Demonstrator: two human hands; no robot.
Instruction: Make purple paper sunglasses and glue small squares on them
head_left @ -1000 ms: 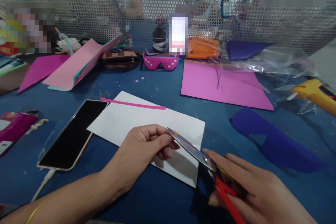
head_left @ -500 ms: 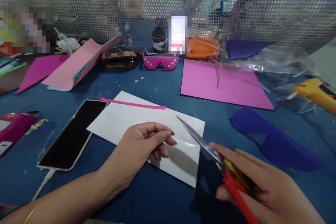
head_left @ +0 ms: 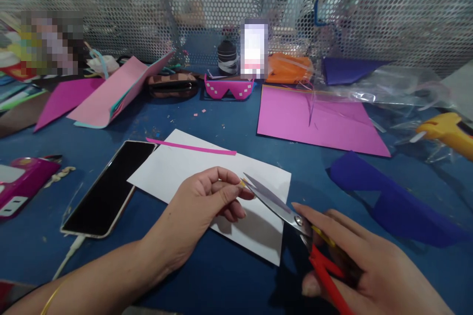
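Observation:
My left hand (head_left: pixel 205 204) hovers over a white sheet of paper (head_left: pixel 177 167) and pinches a tiny yellow scrap (head_left: pixel 242 183) between thumb and forefinger. In my right hand (head_left: pixel 365 268) are red-handled scissors (head_left: pixel 281 206), fingers wrapped round the handles. The blade tips point up and to the left and meet the scrap at my left fingertips. A thin pink paper strip (head_left: pixel 192 147) lies along the sheet's far edge.
A black phone (head_left: pixel 109 188) on a cable lies left of the sheet. Pink paper sheets (head_left: pixel 318 120), blue foam pieces (head_left: pixel 391 202), pink paper glasses (head_left: pixel 229 87), a yellow glue gun (head_left: pixel 445 128) and a pink box (head_left: pixel 20 184) lie about the blue table. A mesh screen (head_left: pixel 388 10) stands behind.
Half a second ago the scissors had drawn away to the right of my left hand. Now the blade tips are back at the scrap pinched in my left fingers.

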